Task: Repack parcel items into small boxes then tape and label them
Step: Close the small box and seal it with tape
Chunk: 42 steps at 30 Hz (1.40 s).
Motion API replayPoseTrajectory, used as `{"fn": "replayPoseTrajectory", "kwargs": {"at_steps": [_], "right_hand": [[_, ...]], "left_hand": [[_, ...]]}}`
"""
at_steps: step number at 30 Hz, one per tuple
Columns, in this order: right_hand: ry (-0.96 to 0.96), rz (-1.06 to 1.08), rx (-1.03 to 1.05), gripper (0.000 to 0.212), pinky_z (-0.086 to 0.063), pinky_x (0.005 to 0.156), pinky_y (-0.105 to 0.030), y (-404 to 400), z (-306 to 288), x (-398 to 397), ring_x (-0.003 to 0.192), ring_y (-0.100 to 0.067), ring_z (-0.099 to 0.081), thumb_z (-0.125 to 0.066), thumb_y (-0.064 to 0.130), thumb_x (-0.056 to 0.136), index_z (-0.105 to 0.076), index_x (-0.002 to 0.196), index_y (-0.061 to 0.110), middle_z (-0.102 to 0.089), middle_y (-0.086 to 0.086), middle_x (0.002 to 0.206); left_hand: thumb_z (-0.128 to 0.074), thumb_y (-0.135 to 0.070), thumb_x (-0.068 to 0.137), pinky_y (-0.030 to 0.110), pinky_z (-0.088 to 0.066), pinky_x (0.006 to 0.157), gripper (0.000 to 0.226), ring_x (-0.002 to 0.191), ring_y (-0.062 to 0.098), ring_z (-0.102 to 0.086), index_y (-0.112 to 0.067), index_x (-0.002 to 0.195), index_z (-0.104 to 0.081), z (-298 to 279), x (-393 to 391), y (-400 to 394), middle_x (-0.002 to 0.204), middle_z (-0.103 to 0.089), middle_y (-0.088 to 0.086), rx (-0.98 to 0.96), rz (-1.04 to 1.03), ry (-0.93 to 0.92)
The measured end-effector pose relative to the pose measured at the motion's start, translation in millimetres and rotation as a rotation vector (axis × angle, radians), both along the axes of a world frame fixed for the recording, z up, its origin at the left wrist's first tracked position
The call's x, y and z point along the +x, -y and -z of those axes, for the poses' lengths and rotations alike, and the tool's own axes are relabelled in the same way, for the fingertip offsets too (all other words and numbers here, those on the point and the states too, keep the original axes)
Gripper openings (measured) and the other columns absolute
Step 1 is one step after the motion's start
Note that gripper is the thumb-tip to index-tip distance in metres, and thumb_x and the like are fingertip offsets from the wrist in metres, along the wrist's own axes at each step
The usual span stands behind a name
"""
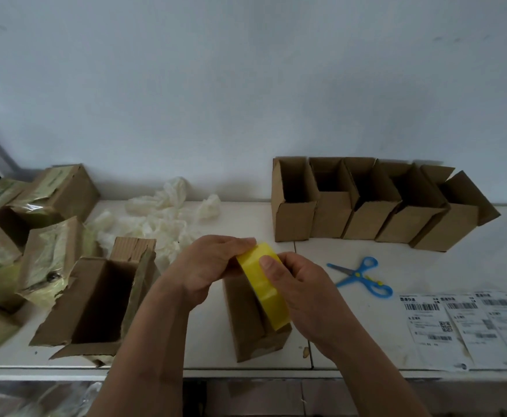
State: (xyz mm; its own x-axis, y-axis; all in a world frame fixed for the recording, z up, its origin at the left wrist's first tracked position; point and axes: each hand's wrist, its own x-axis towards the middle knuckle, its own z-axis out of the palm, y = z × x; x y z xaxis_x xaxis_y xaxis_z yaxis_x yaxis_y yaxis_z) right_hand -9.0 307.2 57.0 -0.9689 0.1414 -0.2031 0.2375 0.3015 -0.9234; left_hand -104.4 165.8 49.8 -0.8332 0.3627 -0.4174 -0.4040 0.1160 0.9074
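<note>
A yellow tape roll (pixel 264 288) is held on edge over a small closed cardboard box (pixel 252 329) at the front middle of the white table. My left hand (pixel 207 266) grips the roll's far end with curled fingers. My right hand (pixel 300 284) holds its near side, thumb pressed on the tape's outer face. A large opened parcel box (pixel 95 299) with torn tape lies to the left, its inside dark. Several shipping labels (pixel 463 323) lie flat at the front right.
Blue scissors (pixel 362 275) lie open right of my hands. A row of several open small boxes (pixel 366 203) stands at the back right. Taped parcels (pixel 35 212) pile up at the left. Crumpled white packing paper (pixel 162 218) lies at the back middle. The table's front edge (pixel 246 373) runs below.
</note>
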Motion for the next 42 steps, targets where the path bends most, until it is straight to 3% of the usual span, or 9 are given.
{"fn": "replayPoseTrajectory", "kwargs": {"at_steps": [8, 11, 20, 24, 27, 29, 34, 38, 42], "right_hand": [[-0.023, 0.008, 0.017, 0.027, -0.04, 0.063, -0.014, 1, 3, 1, 0.079, -0.004, -0.056, -0.046, 0.053, 0.093, -0.059, 0.102, 0.031, -0.06, 0.01, 0.089], [-0.023, 0.016, 0.051, 0.021, -0.04, 0.058, -0.008, 3, 1, 1, 0.08, -0.001, -0.057, -0.049, 0.054, 0.092, -0.055, 0.1, 0.036, -0.061, 0.014, 0.091], [-0.007, -0.013, 0.024, 0.016, -0.044, 0.06, -0.012, 6, -12, 17, 0.079, -0.005, -0.06, -0.061, 0.048, 0.086, -0.053, 0.091, 0.035, -0.062, 0.009, 0.09], [0.02, 0.156, -0.282, 0.013, -0.057, 0.085, -0.044, -10, -1, 22, 0.09, -0.021, -0.067, -0.069, 0.044, 0.079, -0.067, 0.086, 0.034, -0.071, 0.004, 0.089], [-0.045, 0.282, -0.495, 0.048, -0.054, 0.089, -0.056, -20, 3, 21, 0.099, -0.03, -0.069, -0.078, 0.054, 0.059, -0.071, 0.101, 0.033, -0.074, -0.003, 0.102], [-0.055, 0.279, -0.481, 0.067, -0.055, 0.087, -0.055, -22, 4, 19, 0.098, -0.031, -0.069, -0.076, 0.059, 0.053, -0.065, 0.11, 0.026, -0.073, -0.006, 0.104], [-0.096, 0.249, -0.446, 0.052, -0.057, 0.084, -0.054, -23, 7, 14, 0.091, -0.026, -0.071, -0.083, 0.04, 0.065, -0.062, 0.108, 0.021, -0.071, -0.005, 0.1], [-0.169, 0.347, -0.748, 0.037, -0.058, 0.073, -0.044, -18, 4, 9, 0.062, -0.01, -0.062, -0.066, 0.034, 0.069, -0.061, 0.099, 0.014, -0.062, 0.002, 0.073], [-0.197, 0.275, -1.04, 0.064, -0.057, 0.07, -0.042, -19, 4, 6, 0.058, -0.009, -0.051, -0.094, 0.043, 0.047, -0.067, 0.098, 0.016, -0.049, 0.002, 0.066]], "left_hand": [[-0.061, -0.012, 0.094, 0.016, -0.048, 0.055, 0.014, 0.061, 0.006, -0.061, -0.003, 0.087, -0.07, 1, -1, -3, 0.074, -0.067, 0.003, -0.163, -0.029, -0.23], [-0.062, -0.019, 0.093, 0.025, -0.048, 0.06, 0.016, 0.065, 0.009, -0.059, -0.012, 0.083, -0.072, 5, 0, -11, 0.077, -0.069, 0.002, -0.295, -0.093, -0.366], [-0.059, -0.019, 0.096, 0.022, -0.046, 0.049, 0.022, 0.061, 0.013, -0.057, -0.001, 0.088, -0.068, 18, -5, -20, 0.076, -0.067, 0.009, -0.315, -0.177, -0.254], [-0.057, -0.01, 0.097, 0.022, -0.049, 0.047, 0.017, 0.05, 0.012, -0.061, 0.004, 0.092, -0.065, 16, -9, -20, 0.068, -0.062, 0.008, -0.104, -0.234, -0.089], [-0.057, -0.009, 0.096, 0.024, -0.05, 0.048, 0.015, 0.049, 0.015, -0.059, 0.004, 0.098, -0.064, 12, -10, -21, 0.069, -0.06, 0.01, -0.026, -0.248, -0.074], [-0.056, -0.009, 0.096, 0.025, -0.05, 0.048, 0.016, 0.049, 0.016, -0.057, 0.002, 0.102, -0.065, 10, -10, -21, 0.067, -0.059, 0.008, -0.002, -0.263, -0.078], [-0.047, -0.003, 0.095, 0.028, -0.05, 0.05, 0.024, 0.052, 0.019, -0.057, -0.008, 0.108, -0.067, 5, -10, -13, 0.062, -0.052, 0.004, 0.232, -0.325, 0.033], [-0.046, -0.008, 0.098, 0.027, -0.054, 0.054, 0.02, 0.059, 0.02, -0.065, -0.005, 0.102, -0.065, -5, -7, -9, 0.064, -0.054, 0.005, 0.443, -0.276, 0.141], [-0.046, -0.017, 0.096, 0.026, -0.054, 0.054, 0.02, 0.059, 0.017, -0.063, -0.003, 0.101, -0.06, -12, -6, -5, 0.07, -0.058, 0.006, 0.579, -0.186, 0.191]]}}
